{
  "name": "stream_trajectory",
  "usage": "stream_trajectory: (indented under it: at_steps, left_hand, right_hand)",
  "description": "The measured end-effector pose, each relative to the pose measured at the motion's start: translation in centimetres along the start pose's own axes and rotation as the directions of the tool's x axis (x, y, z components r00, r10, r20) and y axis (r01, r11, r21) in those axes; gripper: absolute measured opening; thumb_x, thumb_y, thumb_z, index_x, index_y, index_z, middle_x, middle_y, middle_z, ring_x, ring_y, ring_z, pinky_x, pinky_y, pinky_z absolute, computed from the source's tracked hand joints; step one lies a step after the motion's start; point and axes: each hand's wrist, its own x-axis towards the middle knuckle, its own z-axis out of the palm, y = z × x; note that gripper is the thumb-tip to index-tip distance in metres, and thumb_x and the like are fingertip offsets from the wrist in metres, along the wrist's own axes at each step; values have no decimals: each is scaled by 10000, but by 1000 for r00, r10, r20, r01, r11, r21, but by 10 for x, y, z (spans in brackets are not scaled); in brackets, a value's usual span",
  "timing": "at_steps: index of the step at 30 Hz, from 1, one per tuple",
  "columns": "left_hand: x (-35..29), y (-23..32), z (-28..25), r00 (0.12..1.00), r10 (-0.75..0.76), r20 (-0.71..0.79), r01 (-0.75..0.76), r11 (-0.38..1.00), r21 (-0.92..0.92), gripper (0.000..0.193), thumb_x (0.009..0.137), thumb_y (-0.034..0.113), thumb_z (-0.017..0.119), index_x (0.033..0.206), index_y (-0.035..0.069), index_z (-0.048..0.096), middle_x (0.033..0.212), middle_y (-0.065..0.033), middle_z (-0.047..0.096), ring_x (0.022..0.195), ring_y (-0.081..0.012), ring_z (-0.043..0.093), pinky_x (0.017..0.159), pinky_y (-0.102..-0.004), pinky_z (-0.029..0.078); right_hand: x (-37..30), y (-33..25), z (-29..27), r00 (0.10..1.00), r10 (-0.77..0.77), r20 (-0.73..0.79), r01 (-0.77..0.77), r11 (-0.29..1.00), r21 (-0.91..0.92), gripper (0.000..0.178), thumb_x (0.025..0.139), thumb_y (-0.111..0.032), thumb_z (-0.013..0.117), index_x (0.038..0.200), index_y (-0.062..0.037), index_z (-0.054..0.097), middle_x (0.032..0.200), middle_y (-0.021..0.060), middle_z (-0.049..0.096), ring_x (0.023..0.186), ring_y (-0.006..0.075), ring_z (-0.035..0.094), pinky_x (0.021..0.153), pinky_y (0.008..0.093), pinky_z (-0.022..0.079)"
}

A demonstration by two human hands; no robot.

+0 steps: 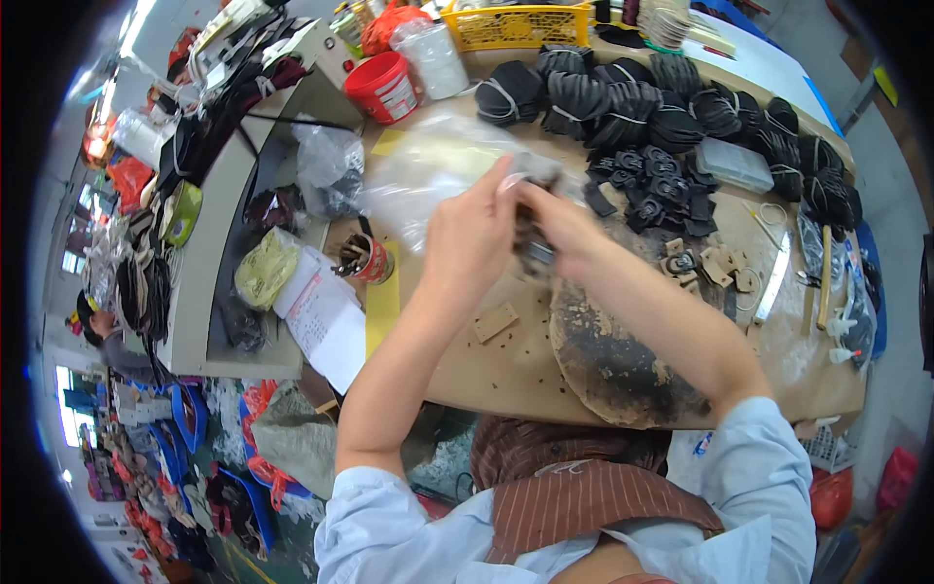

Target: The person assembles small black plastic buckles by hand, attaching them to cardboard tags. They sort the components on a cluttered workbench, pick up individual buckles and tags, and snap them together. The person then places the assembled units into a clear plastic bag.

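Observation:
Both hands are close together over the middle of the table, blurred by motion. My left hand (pixel 469 232) is closed, thumb and fingers pinched at the edge of a clear plastic bag (pixel 413 180). The bag spreads out to the left of the hands, smeared, with something pale yellowish showing through. Just right of it, my right hand (pixel 569 237) is curled round a dark bundle (pixel 535 248) that hangs below the fingers; its kind is too blurred to make out. Under my right forearm lies a worn, blackened round board (pixel 623 355). A small beige piece (pixel 496 322) lies nearer me.
Tied black bundles (pixel 608 97) and loose black parts (pixel 652 190) cover the back right, beside a clear plastic box (pixel 735 165). A red bucket (pixel 382 88) and yellow crate (pixel 520 26) stand behind. A red tin with tools (pixel 375 265) is left; scissors and a hammer (pixel 825 277) lie right.

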Motion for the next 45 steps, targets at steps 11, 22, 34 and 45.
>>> stream_trajectory:
  at_steps: [11, 22, 34, 45]
  left_hand:
    - [57, -64, -12, 975, -69, -210, 75, 997, 20, 408, 972, 335, 451, 1230, 43, 574, 1030, -186, 661, 954, -241, 635, 836, -335, 461]
    - [-70, 45, 55, 868, 462, 184, -454, 887, -86, 765, 714, 281, 783, 1341, 31, 424, 1260, -195, 462, 1114, -330, 501, 937, -402, 411]
    - [-51, 109, 179, 672, 280, 685, -410, 912, 29, 1446, 397, 663, 814, 1483, 171, -3, 1466, -349, 38, 1346, -538, 102, 996, -721, 127]
    - [-32, 111, 194, 560, 601, 571, -592, 772, -232, 1236, 424, 591, 831, 1450, 211, 256, 1467, -226, 197, 1336, -437, 224, 1035, -638, 202]
  right_hand:
    - [74, -13, 15, 965, -212, 156, 193, 172, -966, 726, 808, -343, 660, 1386, -28, 352, 1255, 237, 522, 1180, 327, 503, 912, 402, 466]
    - [-183, -137, -240, 980, -186, 63, -3, -337, -941, 594, 756, -123, 651, 1315, -68, 457, 1315, 146, 489, 1213, 290, 456, 1007, 399, 390]
    - [-175, -112, -286, 915, -306, 263, 141, -368, -919, 411, 764, -26, 605, 1173, -18, 569, 995, 127, 567, 915, 298, 546, 829, 361, 451]
    - [-256, -45, -287, 670, -735, 106, 107, -46, -993, 531, 824, -291, 671, 1297, -108, 512, 1271, 168, 437, 1206, 291, 432, 1004, 408, 355]
